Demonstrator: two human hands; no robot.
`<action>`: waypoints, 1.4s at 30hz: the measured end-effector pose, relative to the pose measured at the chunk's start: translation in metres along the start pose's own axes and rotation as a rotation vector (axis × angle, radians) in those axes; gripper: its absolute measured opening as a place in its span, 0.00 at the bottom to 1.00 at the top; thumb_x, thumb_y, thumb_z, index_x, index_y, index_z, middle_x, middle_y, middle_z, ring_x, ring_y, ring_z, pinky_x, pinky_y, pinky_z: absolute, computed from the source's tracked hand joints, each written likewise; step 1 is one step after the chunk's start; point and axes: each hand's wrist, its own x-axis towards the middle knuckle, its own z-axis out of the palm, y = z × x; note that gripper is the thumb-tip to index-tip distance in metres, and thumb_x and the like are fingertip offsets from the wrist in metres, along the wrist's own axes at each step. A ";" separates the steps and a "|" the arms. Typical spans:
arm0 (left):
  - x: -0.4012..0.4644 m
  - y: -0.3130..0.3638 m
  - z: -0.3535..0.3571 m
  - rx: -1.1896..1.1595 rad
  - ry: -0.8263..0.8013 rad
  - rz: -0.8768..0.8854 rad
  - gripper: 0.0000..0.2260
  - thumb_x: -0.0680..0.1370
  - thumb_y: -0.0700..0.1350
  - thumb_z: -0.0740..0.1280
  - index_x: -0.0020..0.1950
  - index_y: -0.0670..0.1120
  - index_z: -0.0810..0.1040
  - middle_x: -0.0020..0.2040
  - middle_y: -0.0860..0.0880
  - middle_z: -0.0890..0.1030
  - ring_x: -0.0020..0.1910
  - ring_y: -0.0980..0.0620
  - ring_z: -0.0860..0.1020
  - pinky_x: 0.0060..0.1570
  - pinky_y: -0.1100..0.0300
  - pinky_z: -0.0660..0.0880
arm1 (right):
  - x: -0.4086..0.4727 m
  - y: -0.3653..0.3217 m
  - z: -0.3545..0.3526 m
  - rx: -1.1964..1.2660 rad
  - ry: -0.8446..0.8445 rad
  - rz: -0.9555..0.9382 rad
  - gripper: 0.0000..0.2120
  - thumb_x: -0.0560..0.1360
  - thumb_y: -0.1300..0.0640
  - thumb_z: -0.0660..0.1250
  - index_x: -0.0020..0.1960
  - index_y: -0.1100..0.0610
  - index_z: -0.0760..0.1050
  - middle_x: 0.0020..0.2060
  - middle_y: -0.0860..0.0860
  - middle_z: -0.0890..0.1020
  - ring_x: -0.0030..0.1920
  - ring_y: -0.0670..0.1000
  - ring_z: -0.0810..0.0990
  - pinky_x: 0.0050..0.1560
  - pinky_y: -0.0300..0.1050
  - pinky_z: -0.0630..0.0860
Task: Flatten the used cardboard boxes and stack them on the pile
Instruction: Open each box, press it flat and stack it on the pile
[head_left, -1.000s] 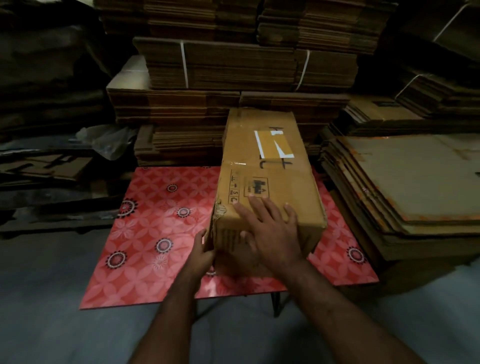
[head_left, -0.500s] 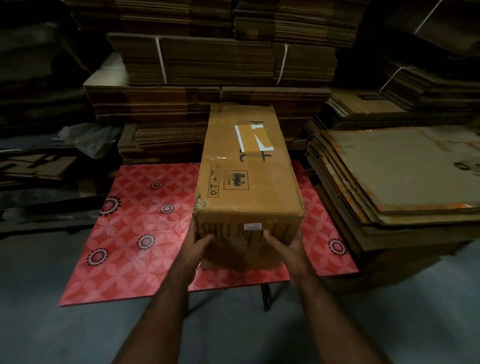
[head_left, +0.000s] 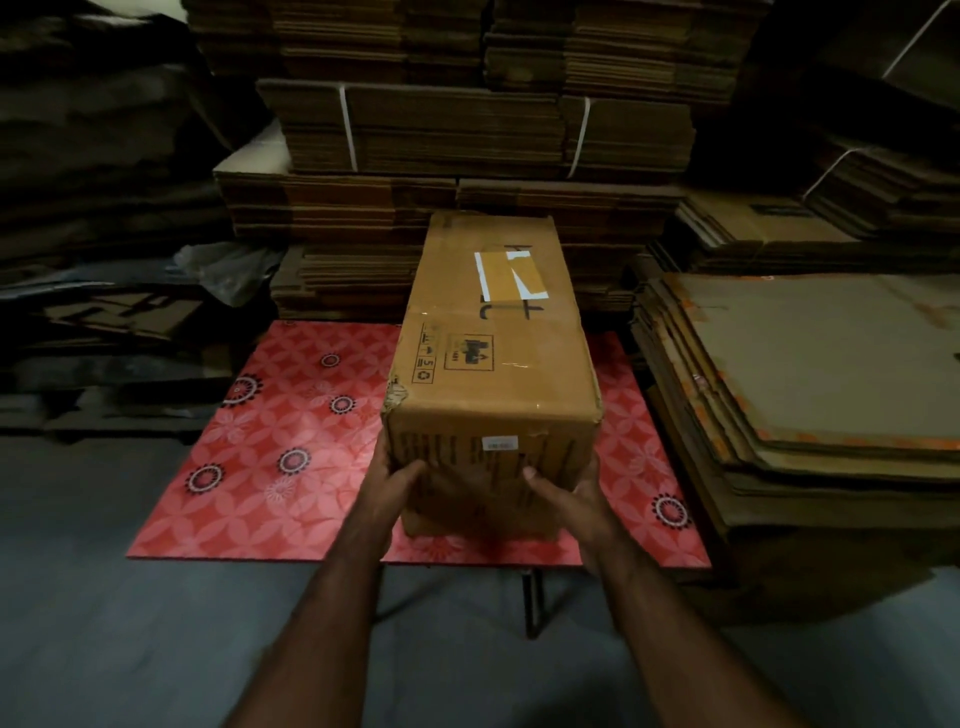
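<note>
The box (head_left: 498, 358) lies lengthwise on the red patterned tabletop (head_left: 270, 441), still unflattened, its near end towards the person. The left hand (head_left: 392, 486) grasps the near left corner and the right hand (head_left: 563, 491) grasps the near right corner, thumbs on the end face. A pile (head_left: 810, 395) of flattened cardboard sits just right of the tabletop; strapped bundles (head_left: 467, 130) rise behind.

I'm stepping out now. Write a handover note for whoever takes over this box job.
Left hand: grips the near left corner of the cardboard box.
Right hand: grips its near right corner.
The box sits lengthwise on the red patterned table, unflattened, tape visible on top.
The pile of flattened boxes lies to the right.
Done: nothing on this box.
Left: open the box, flatten it, stack it on the pile.
</note>
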 end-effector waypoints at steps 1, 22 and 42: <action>-0.003 0.001 0.002 -0.002 0.003 0.000 0.36 0.76 0.29 0.63 0.78 0.59 0.65 0.66 0.50 0.79 0.67 0.46 0.76 0.65 0.40 0.75 | -0.002 -0.001 -0.002 0.011 -0.008 -0.005 0.38 0.75 0.66 0.74 0.76 0.47 0.60 0.64 0.44 0.79 0.55 0.36 0.82 0.47 0.36 0.81; -0.050 -0.057 0.025 -0.781 0.182 -0.446 0.05 0.76 0.44 0.63 0.41 0.47 0.75 0.36 0.46 0.80 0.46 0.41 0.79 0.53 0.44 0.77 | -0.007 -0.129 0.116 -1.489 -0.122 -0.773 0.35 0.79 0.46 0.66 0.79 0.39 0.52 0.77 0.48 0.63 0.73 0.56 0.64 0.66 0.67 0.58; 0.029 0.016 -0.081 0.063 0.775 -0.119 0.08 0.73 0.52 0.65 0.48 0.50 0.76 0.51 0.42 0.82 0.49 0.39 0.80 0.48 0.48 0.78 | 0.065 -0.090 0.111 -1.263 -0.255 -0.498 0.23 0.80 0.45 0.59 0.75 0.43 0.68 0.73 0.46 0.71 0.68 0.54 0.69 0.61 0.55 0.63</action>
